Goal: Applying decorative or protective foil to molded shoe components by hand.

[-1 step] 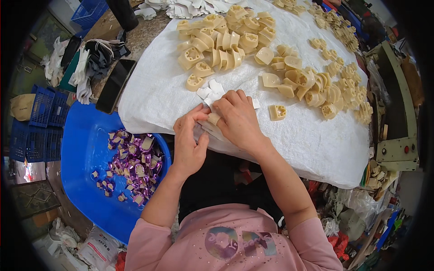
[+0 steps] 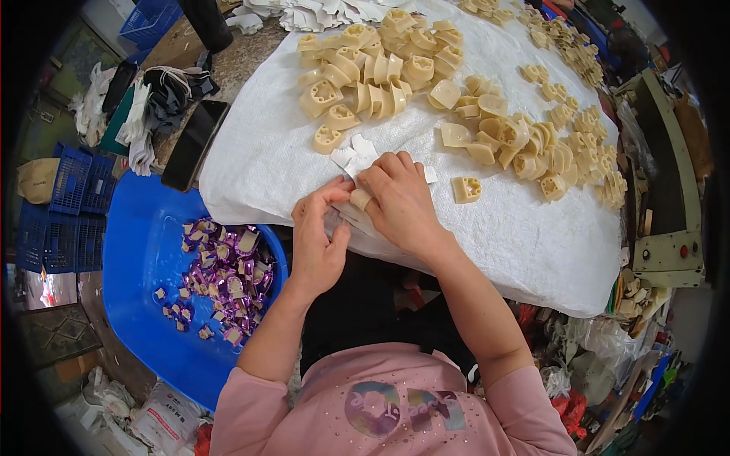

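Observation:
Both my hands meet at the near edge of the white woven sheet. Between their fingertips is a small beige shoe heel (image 2: 360,199), largely covered by the fingers. My left hand (image 2: 315,239) pinches at its left side, thumb and fingers bent. From the right, my right hand (image 2: 399,201) closes over it with curled fingers. White cut pieces of thin covering material (image 2: 356,156) lie just beyond the fingertips, and one white end sticks out right of my right hand. A single beige heel (image 2: 467,189) rests apart to the right, its hollow side showing.
Heaps of beige heels (image 2: 380,68) spread over the white sheet (image 2: 525,251) at the back and right. On the left, a blue tub (image 2: 141,251) holds purple shiny covered heels (image 2: 228,273). A black phone (image 2: 195,144) lies by the sheet's left edge. More white pieces (image 2: 327,11) are piled behind.

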`<move>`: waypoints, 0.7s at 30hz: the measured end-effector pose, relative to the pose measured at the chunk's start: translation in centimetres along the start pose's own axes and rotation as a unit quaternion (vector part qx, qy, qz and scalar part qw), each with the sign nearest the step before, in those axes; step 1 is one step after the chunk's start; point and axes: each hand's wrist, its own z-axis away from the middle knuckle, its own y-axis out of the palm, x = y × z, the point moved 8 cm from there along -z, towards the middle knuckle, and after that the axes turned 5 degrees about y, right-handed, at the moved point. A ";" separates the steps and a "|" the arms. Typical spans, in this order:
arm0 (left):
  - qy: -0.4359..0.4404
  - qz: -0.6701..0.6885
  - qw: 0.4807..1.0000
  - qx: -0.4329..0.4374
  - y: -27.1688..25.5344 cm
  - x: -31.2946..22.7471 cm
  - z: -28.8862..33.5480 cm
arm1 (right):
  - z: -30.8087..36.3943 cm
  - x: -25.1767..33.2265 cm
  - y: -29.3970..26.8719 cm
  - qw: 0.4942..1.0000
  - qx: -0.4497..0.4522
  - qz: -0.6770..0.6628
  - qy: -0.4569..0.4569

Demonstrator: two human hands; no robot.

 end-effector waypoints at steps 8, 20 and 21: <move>-0.065 0.039 0.997 -0.008 0.4 0.3 -0.7 | 0.1 -1.2 0.3 0.998 -0.001 -0.055 0.027; -0.070 -0.052 0.996 -0.031 0.1 0.2 -1.3 | 0.0 -1.5 0.6 0.995 0.048 -0.069 0.046; -0.067 -0.052 0.996 -0.034 0.1 0.1 -1.3 | 0.0 -1.4 0.5 0.995 0.048 -0.069 0.045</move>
